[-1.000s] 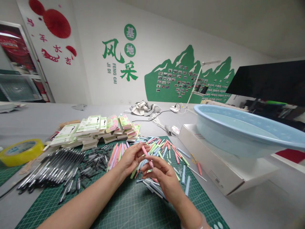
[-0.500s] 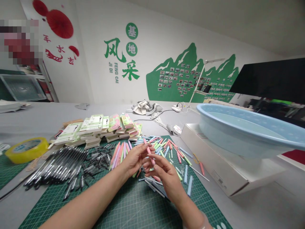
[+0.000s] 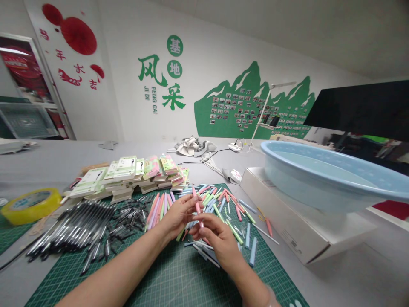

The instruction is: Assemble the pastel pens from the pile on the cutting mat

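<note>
A pink pen (image 3: 196, 205) is held upright and slightly tilted between both hands, above the green cutting mat (image 3: 159, 281). My left hand (image 3: 177, 216) pinches its upper part, while my right hand (image 3: 215, 232) grips the lower end, which the fingers partly hide. Just left of my left hand lies a row of pastel pens (image 3: 157, 209). Loose pink, green and blue pen parts (image 3: 220, 200) spread beyond and to the right of the hands. Thin pale sticks (image 3: 206, 255) lie beneath my right hand. Farther left are a bundle of black pens (image 3: 75, 226) and small black pen pieces (image 3: 129, 219).
Small printed boxes (image 3: 126, 168) are stacked behind the pens. A yellow tape roll (image 3: 32, 207) lies at the left. At the right, a blue basin (image 3: 319, 183) rests on a white carton (image 3: 297, 230). Gloves and a cable (image 3: 212, 154) lie farther back.
Both hands keep hold of the pink pen, with the right fingers slightly shifted on its lower end. The view has tilted and shifted a little.
</note>
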`<state>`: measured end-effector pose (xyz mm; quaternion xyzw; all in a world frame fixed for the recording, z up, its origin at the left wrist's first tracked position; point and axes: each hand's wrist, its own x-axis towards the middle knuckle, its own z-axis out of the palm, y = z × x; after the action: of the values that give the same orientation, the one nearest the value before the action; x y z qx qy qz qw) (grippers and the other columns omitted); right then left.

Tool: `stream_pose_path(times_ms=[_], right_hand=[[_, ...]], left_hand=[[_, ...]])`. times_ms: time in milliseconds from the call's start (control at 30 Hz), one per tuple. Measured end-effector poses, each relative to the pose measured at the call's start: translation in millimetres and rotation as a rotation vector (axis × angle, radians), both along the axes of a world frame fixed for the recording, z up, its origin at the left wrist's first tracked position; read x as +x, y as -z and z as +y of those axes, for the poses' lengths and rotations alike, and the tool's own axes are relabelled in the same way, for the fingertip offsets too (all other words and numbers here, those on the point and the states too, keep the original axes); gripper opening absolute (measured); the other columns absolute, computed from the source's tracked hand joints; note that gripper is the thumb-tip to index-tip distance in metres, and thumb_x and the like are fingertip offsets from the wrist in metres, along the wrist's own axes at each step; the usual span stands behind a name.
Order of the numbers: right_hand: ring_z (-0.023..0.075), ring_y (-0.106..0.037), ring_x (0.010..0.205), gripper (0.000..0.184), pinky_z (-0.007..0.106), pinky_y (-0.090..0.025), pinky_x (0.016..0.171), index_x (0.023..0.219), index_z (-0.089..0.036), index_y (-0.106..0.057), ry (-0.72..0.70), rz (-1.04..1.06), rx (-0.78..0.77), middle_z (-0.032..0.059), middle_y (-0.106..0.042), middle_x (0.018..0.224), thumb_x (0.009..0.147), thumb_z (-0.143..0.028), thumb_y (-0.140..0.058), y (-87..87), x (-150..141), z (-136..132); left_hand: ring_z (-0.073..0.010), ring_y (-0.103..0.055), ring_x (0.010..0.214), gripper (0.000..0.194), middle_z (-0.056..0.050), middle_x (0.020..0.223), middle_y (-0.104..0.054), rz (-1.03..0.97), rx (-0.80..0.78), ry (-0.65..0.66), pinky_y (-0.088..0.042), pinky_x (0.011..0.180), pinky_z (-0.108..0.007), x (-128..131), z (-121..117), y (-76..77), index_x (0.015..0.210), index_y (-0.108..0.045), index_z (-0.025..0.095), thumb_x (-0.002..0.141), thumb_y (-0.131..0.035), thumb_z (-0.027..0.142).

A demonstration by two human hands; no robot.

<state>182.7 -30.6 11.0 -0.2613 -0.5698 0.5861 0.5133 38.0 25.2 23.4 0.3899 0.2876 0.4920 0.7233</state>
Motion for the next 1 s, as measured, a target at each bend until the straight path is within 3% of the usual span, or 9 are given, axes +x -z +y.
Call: stream_pose_path(times_ms=[233, 367, 433, 500, 600, 667, 800, 933, 1000], right_hand=[[0.0196, -0.064, 0.084, 0.037, 0.036, -0.050, 0.076, 0.117, -0.022, -0.059, -0.101, 0.002, -0.009, 0.0089, -0.066, 0.102, 0.081, -0.026, -0.064, -2.7, 0, -4], [0.0172, -0.065, 0.071, 0.057, 0.034, -0.050, 0.068, 0.131, -0.024, -0.044, -0.129, 0.008, -0.050, 0.0081, -0.068, 0.095, 0.079, -0.027, -0.066, -2.2, 1, -4], [0.0155, -0.063, 0.057, 0.063, 0.030, -0.049, 0.057, 0.136, -0.023, -0.035, -0.035, -0.010, -0.098, 0.0050, -0.069, 0.079, 0.081, -0.032, -0.063, -0.4, 5, 0], [0.0137, -0.058, 0.047, 0.050, 0.026, -0.045, 0.049, 0.127, -0.018, -0.043, 0.194, -0.022, -0.127, 0.0015, -0.065, 0.065, 0.084, -0.038, -0.057, 2.7, 13, 8], [0.0105, -0.053, 0.048, 0.030, 0.022, -0.041, 0.049, 0.104, -0.016, -0.055, 0.526, -0.006, -0.119, -0.0008, -0.061, 0.061, 0.082, -0.037, -0.057, 8.8, 29, 22], [0.0093, -0.050, 0.047, 0.022, 0.020, -0.038, 0.048, 0.094, -0.016, -0.057, 0.643, -0.019, -0.112, -0.0020, -0.059, 0.059, 0.080, -0.034, -0.058, 12.6, 37, 29], [0.0102, -0.049, 0.047, 0.018, 0.021, -0.038, 0.047, 0.090, -0.017, -0.057, 0.675, -0.043, -0.128, -0.0031, -0.059, 0.058, 0.076, -0.030, -0.057, 16.3, 42, 36], [0.0115, -0.050, 0.049, 0.019, 0.023, -0.040, 0.049, 0.090, -0.018, -0.059, 0.657, -0.162, -0.120, -0.0032, -0.058, 0.059, 0.074, -0.026, -0.055, 21.4, 40, 39], [0.0122, -0.051, 0.053, 0.019, 0.024, -0.042, 0.053, 0.089, -0.019, -0.063, 0.638, -0.298, -0.079, -0.0026, -0.058, 0.063, 0.073, -0.024, -0.055, 26.9, 39, 40]], left_hand=[[-0.0084, -0.056, 0.048, 0.025, -0.004, 0.071, -0.064, 0.050, -0.029, 0.018, -0.043, 0.042, -0.016, -1, 1, 0.5, 0.092, -0.064, 0.014, 0.075, -0.067, 0.032], [-0.0104, -0.058, 0.055, 0.025, -0.003, 0.069, -0.063, 0.242, 0.044, -0.012, -0.045, 0.048, -0.018, -21, 13, -7.5, 0.089, -0.064, 0.015, 0.074, -0.067, 0.036], [-0.0143, -0.060, 0.059, 0.027, -0.005, 0.071, -0.065, 0.549, 0.125, -0.115, -0.044, 0.049, -0.020, -41, 25, -10.9, 0.089, -0.064, 0.016, 0.073, -0.065, 0.038], [-0.0186, -0.062, 0.059, 0.022, -0.004, 0.065, -0.065, 1.104, 0.225, -0.288, -0.044, 0.052, -0.023, -64, 39, -11.1, 0.080, -0.064, 0.018, 0.071, -0.065, 0.039], [-0.0299, -0.064, 0.081, 0.019, -0.009, 0.062, -0.065, 1.351, 0.245, -0.386, -0.045, 0.067, -0.029, -88, 56, -4.0, 0.057, -0.057, 0.019, 0.057, -0.074, 0.026], [-0.0346, -0.062, 0.092, 0.019, -0.013, 0.071, -0.067, 1.450, 0.263, -0.404, -0.044, 0.077, -0.033, -93, 61, 3.1, 0.056, -0.055, 0.019, 0.057, -0.073, 0.026], [-0.0383, -0.060, 0.095, 0.021, -0.022, 0.088, -0.067, 1.663, 0.300, -0.393, -0.042, 0.080, -0.040, -92, 60, 11.8, 0.073, -0.061, 0.014, 0.068, -0.064, 0.035], [-0.0326, -0.063, 0.090, 0.033, -0.020, 0.093, -0.068, 1.962, 0.355, -0.287, -0.045, 0.071, -0.035, -89, 56, 7.8, 0.091, -0.061, 0.013, 0.079, -0.050, 0.042], [-0.0303, -0.063, 0.087, 0.032, -0.017, 0.093, -0.068, 1.990, 0.404, -0.321, -0.044, 0.069, -0.034, -84, 52, 2.9, 0.096, -0.061, 0.014, 0.081, -0.047, 0.040]])
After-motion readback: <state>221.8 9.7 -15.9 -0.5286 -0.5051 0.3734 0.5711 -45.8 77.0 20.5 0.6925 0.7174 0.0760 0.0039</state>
